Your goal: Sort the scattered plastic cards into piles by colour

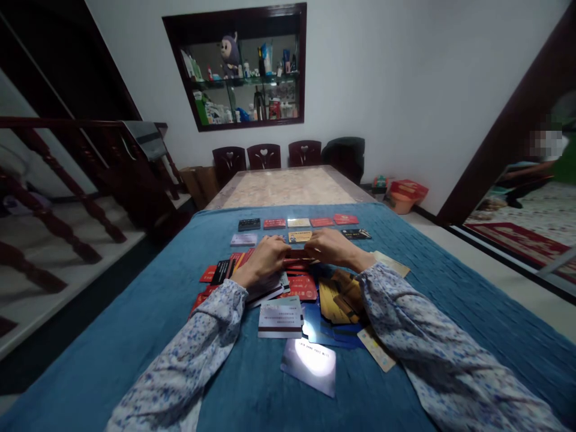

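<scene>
Between my two hands a few reddish cards [297,254] are held edge-on above a loose heap of plastic cards. My left hand [265,258] pinches their left end and my right hand [330,246] their right end; fingers partly hide them. Below lie red cards [303,288], yellow-gold cards [335,302] and blue cards [324,335]. Closer to me are a pale striped card [279,319] and a shiny silver-purple card [310,365]. Beyond my hands sit rows of cards, including a black card [249,224], a yellow card [299,237] and a red card [345,219].
A blue cloth [148,348] covers the near part of the long table [283,186]. Dark chairs [264,157] stand at its far end. A wooden railing [67,186] runs along the left. Through the doorway on the right, a person [531,171] is partly visible.
</scene>
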`<state>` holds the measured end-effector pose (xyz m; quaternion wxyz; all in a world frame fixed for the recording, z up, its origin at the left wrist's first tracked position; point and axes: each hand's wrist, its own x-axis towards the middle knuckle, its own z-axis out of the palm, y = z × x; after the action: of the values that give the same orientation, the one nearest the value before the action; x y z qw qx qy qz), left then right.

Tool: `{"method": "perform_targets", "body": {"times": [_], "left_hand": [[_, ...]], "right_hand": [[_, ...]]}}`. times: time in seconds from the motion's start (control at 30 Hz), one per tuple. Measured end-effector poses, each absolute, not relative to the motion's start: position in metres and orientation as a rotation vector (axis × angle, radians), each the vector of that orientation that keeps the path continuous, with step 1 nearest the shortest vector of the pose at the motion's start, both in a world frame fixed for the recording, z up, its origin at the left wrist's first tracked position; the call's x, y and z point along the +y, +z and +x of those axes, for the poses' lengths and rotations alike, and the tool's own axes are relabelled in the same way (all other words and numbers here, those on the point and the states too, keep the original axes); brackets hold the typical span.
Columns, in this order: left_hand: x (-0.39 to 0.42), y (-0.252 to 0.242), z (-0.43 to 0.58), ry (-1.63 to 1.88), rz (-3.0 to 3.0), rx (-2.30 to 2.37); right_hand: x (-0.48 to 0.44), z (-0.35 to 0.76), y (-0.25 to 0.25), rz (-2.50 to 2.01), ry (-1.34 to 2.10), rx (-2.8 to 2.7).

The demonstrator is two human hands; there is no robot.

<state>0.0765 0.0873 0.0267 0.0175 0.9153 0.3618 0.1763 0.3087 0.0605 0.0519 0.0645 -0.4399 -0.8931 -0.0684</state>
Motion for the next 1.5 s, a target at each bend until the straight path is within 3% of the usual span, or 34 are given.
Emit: {"method": "perform_targets", "body": {"times": [0.77, 1.5], "left_hand": [[0.084, 0.022, 0.079, 0.568, 2.738, 1.203], [0.093, 0.020, 0.075, 0.839, 2.591, 1.294]], "right_hand": [[0.066, 0.312, 0.034, -1.429, -0.144, -2.572], [0.070, 0.307, 0.024, -1.281, -0.472, -2.523]]}}
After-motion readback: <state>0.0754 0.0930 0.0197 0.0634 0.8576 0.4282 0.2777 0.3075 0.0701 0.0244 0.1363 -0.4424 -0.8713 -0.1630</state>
